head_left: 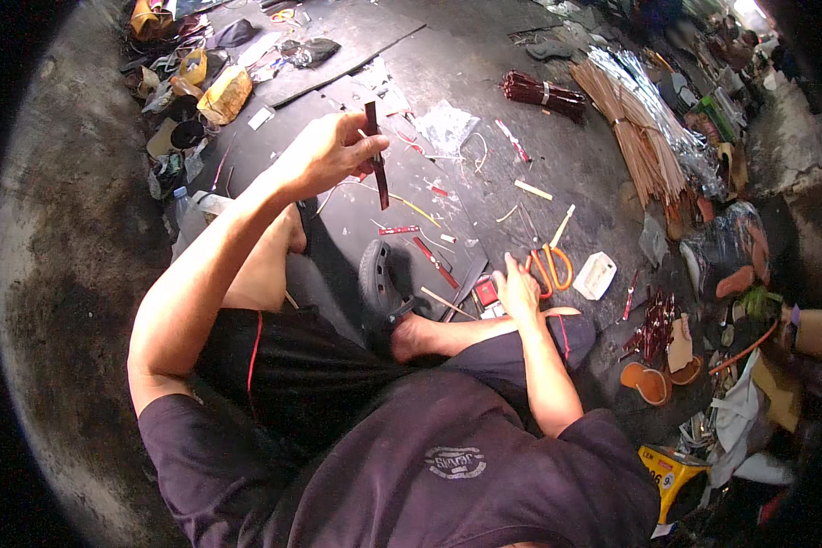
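My left hand is raised over the floor, its fingers and thumb pinching a dark narrow strip that stands nearly upright. Low over the floor beside my shin, my right hand has its index finger and thumb apart, and nothing shows between them. Next to its thumb lies a small red box. Orange-handled scissors rest just right of the fingers. A white block-like piece lies farther right. Dark red strips are scattered between my hands, near my dark clog.
Bundled brown strips and a dark red bundle lie at the far right. Clear plastic sits ahead. A yellow container stands among clutter at the far left. Brown leather pieces and a yellow package are at my right.
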Demonstrator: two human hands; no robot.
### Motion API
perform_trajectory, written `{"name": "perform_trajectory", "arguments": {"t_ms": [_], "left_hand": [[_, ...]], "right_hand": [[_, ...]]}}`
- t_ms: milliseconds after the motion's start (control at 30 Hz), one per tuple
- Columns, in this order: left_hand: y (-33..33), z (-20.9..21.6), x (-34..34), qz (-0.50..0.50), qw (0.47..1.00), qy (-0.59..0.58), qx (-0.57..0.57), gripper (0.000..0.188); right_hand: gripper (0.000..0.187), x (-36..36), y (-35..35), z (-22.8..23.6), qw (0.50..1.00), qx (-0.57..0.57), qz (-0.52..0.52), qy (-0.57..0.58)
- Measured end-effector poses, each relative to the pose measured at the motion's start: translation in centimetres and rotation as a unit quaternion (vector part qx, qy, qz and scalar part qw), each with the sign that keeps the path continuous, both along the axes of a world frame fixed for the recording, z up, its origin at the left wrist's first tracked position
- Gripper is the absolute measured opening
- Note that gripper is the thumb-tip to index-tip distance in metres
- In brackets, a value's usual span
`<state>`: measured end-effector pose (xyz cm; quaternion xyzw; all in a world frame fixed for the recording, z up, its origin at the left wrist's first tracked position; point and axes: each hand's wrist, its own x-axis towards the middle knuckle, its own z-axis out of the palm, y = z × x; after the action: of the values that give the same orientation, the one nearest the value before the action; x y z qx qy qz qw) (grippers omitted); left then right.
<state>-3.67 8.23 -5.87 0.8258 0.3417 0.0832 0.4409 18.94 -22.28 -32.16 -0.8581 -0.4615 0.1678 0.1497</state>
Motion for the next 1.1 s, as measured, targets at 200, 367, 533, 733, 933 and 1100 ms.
{"name": "perform_trajectory", "arguments": {"t_ms": [200, 367, 533, 733, 933, 1100], "left_hand": [[0.9, -0.6, 0.3, -0.019, 0.999, 0.009, -0.034, 0.043], [0.7, -0.7, 0.9, -0.032, 0.999, -0.009, -0.038, 0.046], [0.8, -0.5, 0.8, -0.034, 0.999, 0.008, -0.034, 0.047], [1.1, -0.7, 0.9, -0.048, 0.998, 0.014, -0.049, 0.047], [0.4, 0.1, 1.2, -0.027, 0.997, 0.019, -0.064, 0.046], [0.5, -1.0, 1.2, -0.031, 0.997, -0.018, -0.071, 0.042]], "right_hand": [[0.024, -1.2, 0.2, -0.3, 0.999, 0.041, 0.015, 0.011], [0.009, -1.1, 0.6, -2.2, 0.97, 0.21, -0.035, 0.116], [0.023, -1.0, 2.1, -0.4, 0.969, 0.158, -0.102, 0.162], [0.049, -0.2, 2.4, -2.5, 0.981, 0.097, -0.118, 0.118], [0.019, 0.6, 3.0, -3.0, 0.948, 0.285, -0.088, 0.113], [0.027, 7.8, 5.8, -0.7, 0.957, 0.174, -0.209, 0.096]]}}
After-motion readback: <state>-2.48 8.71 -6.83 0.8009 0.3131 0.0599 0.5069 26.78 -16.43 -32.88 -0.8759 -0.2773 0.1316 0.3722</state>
